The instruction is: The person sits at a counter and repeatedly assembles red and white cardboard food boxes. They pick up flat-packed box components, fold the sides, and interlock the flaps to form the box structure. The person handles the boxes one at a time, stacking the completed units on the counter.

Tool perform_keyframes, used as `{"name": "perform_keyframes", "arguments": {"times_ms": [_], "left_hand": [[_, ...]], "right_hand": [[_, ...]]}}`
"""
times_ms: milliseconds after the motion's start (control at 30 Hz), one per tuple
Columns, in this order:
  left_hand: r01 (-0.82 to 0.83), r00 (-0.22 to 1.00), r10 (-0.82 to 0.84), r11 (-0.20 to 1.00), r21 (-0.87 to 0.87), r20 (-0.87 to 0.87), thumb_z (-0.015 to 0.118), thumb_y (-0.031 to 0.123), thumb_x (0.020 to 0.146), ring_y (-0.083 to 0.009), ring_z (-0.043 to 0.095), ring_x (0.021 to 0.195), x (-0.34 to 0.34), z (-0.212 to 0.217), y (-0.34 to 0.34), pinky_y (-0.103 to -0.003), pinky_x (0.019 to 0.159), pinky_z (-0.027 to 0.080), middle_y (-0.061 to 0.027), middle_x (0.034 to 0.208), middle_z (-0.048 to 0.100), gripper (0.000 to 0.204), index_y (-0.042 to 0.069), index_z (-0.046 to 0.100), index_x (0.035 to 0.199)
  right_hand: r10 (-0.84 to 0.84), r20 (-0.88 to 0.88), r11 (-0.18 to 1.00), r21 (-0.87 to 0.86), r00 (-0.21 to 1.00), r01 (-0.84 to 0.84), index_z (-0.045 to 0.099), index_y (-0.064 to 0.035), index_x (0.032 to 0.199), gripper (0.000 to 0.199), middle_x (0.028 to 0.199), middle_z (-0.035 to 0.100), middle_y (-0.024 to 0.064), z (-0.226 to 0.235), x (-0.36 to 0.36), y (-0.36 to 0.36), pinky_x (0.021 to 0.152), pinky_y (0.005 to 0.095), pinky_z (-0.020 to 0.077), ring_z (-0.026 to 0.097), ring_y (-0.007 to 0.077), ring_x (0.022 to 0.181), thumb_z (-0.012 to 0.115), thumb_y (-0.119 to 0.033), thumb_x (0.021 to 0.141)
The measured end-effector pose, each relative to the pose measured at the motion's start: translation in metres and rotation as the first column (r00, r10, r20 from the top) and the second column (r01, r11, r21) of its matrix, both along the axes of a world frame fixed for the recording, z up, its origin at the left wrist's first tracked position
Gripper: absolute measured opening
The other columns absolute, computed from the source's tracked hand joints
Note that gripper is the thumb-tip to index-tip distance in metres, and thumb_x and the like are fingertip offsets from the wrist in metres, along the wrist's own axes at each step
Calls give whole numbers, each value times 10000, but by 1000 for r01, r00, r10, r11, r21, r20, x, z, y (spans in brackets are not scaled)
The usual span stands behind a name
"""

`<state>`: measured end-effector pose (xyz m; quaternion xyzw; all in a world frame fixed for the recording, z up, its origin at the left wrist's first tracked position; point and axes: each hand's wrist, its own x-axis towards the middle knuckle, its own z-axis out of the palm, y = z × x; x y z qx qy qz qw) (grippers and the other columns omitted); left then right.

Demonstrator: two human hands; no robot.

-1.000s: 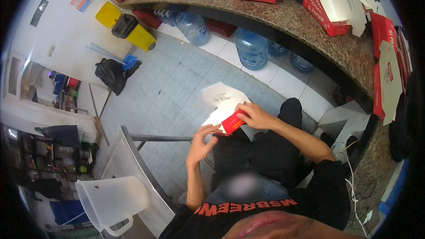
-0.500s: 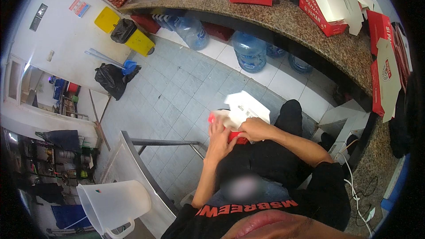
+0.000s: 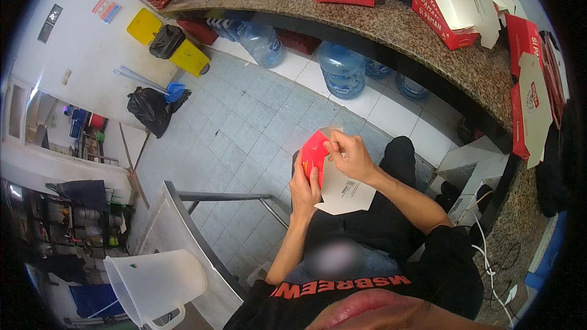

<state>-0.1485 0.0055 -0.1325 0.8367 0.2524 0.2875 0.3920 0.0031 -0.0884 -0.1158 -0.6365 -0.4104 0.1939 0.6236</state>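
Observation:
A red and white cardboard food box (image 3: pixel 347 190) is held over my lap, its red side turned up and its pale lid flap hanging toward me. My left hand (image 3: pixel 304 188) grips the box's near left side, thumb lying across the red face. At the far right corner my right hand (image 3: pixel 350 154) pinches the edge of the card with its fingers curled. Part of the box is hidden behind both hands.
On the granite counter (image 3: pixel 269 3) stand more red boxes, one open box (image 3: pixel 449 9) among them. Water jugs (image 3: pixel 341 72) sit beneath it. A metal table (image 3: pixel 183 220) with a white plastic pitcher (image 3: pixel 160 281) is at my left. A yellow bin (image 3: pixel 186 58) stands farther off.
The box has been turned, so its red face shows and the pale flap now points toward me. My right hand has moved farther away to its far corner.

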Motion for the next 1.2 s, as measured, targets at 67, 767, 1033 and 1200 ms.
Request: {"name": "perform_keyframes", "arguments": {"times_ms": [67,767,1033,1200], "left_hand": [[-1,999,1,1000,13,-33,546,162,1002,-487,683,989,-2,1,0,-483,800,553,-334,1127,664,516,-42,405,1455],[-175,984,179,974,145,-17,526,199,1017,-466,669,1041,1,-24,4,-477,823,540,-323,1202,633,558,-41,370,1496],[-119,993,119,990,70,1,528,233,1023,-451,584,1201,-7,-21,5,-480,961,474,-324,1326,560,609,-43,319,1523],[-83,988,68,991,106,140,504,377,1037,-423,427,1391,-13,-16,8,-479,1115,378,-302,1525,393,697,-13,264,1562]], "right_hand": [[-17,-75,999,33,997,20,455,-14,963,176,710,681,156,0,-1,-1,597,340,567,712,181,661,615,-81,990],[216,-381,970,186,899,-154,589,-25,864,184,760,634,17,-71,-21,26,635,292,491,620,106,748,733,-118,928],[349,-833,931,259,429,-255,618,-33,1067,137,1101,633,42,-13,-9,22,851,274,498,593,85,996,605,-159,1016],[335,-599,934,313,727,-172,586,-19,1278,297,1108,648,43,50,10,39,909,295,486,601,97,1010,534,-199,1048]]}}
